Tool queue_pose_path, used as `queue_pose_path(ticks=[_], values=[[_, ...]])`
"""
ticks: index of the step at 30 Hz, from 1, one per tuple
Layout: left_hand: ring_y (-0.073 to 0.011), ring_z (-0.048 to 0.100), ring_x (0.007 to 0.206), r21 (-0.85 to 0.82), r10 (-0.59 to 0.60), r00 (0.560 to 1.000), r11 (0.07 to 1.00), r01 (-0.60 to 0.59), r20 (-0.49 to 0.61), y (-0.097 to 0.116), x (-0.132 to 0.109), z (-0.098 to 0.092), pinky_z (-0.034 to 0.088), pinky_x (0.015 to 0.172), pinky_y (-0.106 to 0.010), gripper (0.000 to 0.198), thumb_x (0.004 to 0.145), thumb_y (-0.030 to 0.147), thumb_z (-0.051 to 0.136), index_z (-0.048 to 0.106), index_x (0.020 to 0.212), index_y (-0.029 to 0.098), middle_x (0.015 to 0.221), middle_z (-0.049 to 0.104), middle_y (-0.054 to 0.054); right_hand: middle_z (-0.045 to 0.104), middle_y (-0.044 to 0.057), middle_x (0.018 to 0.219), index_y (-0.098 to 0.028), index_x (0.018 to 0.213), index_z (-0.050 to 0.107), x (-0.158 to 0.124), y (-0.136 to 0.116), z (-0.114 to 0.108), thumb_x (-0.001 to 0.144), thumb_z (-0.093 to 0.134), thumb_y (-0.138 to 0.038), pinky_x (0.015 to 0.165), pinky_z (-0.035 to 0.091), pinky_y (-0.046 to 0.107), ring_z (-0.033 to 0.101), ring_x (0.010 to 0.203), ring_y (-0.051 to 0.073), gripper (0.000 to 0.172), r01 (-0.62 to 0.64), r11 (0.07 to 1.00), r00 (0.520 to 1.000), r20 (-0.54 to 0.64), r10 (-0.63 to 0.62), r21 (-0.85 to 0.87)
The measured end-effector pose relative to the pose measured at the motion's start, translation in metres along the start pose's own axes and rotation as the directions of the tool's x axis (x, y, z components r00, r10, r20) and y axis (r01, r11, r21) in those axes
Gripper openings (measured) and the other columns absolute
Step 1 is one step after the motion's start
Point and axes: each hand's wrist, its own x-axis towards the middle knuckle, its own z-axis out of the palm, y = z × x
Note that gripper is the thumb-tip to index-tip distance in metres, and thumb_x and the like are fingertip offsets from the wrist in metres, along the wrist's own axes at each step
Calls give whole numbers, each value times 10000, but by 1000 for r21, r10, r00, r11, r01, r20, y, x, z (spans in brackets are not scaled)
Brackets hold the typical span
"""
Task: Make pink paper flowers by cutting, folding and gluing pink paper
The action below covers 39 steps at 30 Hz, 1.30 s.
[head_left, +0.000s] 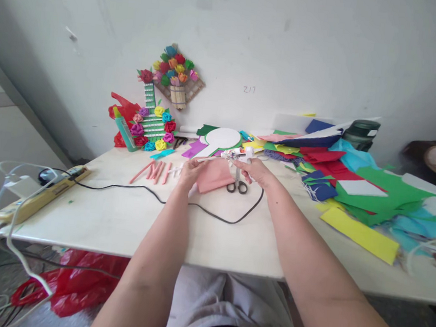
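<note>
My right hand (pixel 257 172) is closed round a white hot glue gun (pixel 248 154), whose black cord (pixel 231 221) trails down and to the left over the table. My left hand (pixel 191 173) is pinched on a thin white stick (pixel 207 159) that points toward the glue gun's front. Under and between both hands lies a sheet of pink paper (pixel 214 177). Scissors (pixel 237 186) with dark handles rest just right of that sheet. Several rolled pink paper strips (pixel 157 172) lie left of my left hand.
A white round-headed cutout with green edging (pixel 222 139) lies behind my hands. Paper-flower crafts (pixel 155 124) and a green glue bottle (pixel 125 130) stand back left. Coloured sheets (pixel 377 191) pile up at right, near a dark cup (pixel 360 135). A power strip (pixel 41 195) sits at the left edge.
</note>
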Motion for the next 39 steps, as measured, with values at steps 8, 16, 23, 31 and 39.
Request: queue_pose_path(ticks=[8,16,23,31,39], values=[[-98,462,502,-13,10,1000,1000,-10,5,1,0,1,326,447,-208,338,579,450,724,652,663,131,528,551,-2,442,-57,405,-157,607,485,2,3,1,684,674,-444,263,271,190,356,280,49,352,23,1000,999,25,-23,3],[-127,545,576,-31,15,995,999,-12,102,-4,2,-1,401,524,-226,348,634,406,702,693,858,139,651,643,-30,460,-44,391,-153,559,486,0,0,8,688,662,-457,268,254,189,373,261,52,374,25,999,998,52,-23,-43],[-113,527,534,-39,0,996,999,3,84,-6,3,0,383,491,-216,342,622,408,709,690,818,128,615,628,-26,462,-50,394,-153,584,515,-1,-4,13,688,664,-436,264,257,190,358,268,51,336,49,999,994,101,-47,-12],[-122,542,544,-69,-17,995,997,23,97,-7,3,1,397,497,-221,362,604,429,719,679,797,126,600,625,-25,528,-22,447,-138,603,547,0,-4,13,667,680,-412,272,290,200,404,280,66,311,85,996,990,117,-85,3],[-104,482,484,-33,-15,996,999,18,85,-3,0,2,362,472,-219,339,592,450,720,649,662,126,485,541,1,535,-17,449,-130,608,550,-1,-7,16,658,697,-412,266,294,194,404,270,61,322,84,996,992,92,-83,-6]])
